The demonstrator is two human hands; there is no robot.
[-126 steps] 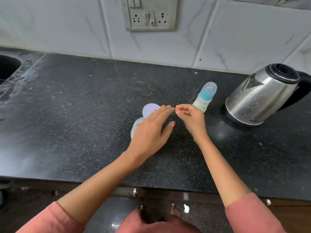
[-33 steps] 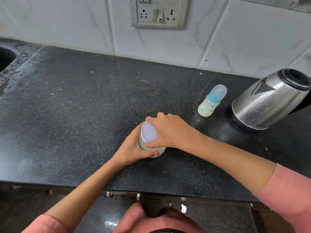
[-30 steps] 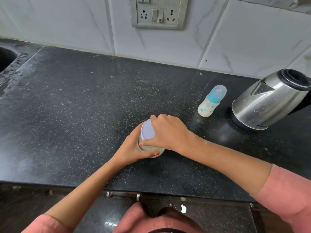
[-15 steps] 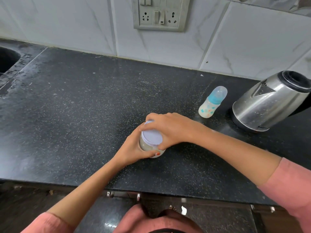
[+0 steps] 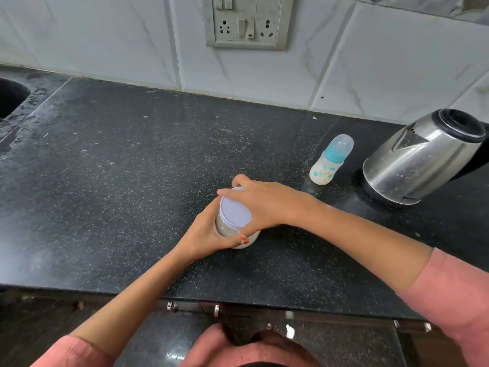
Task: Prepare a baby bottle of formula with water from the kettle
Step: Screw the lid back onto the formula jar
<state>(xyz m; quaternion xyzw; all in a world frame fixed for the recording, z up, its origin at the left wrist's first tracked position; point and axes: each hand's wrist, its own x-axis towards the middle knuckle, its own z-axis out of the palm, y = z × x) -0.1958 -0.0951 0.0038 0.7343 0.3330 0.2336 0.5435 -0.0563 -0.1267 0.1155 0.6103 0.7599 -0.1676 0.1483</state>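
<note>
A clear formula jar with pale powder inside stands near the middle of the black counter. My left hand wraps around the jar's body. My right hand grips its pale lilac lid from the right, fingers curled over the rim. A small baby bottle with a blue collar and clear cap stands upright at the back right, holding milky liquid. The steel kettle with a black rim sits right of the bottle.
A sink edge shows at the far left. A wall socket plate is mounted on the tiled backsplash. The counter's front edge runs just below my forearms, with drawer handles underneath.
My right hand has turned on the lid, its fingers shifting around the rim, while the left hand keeps holding the jar. The bottle and kettle have not moved.
</note>
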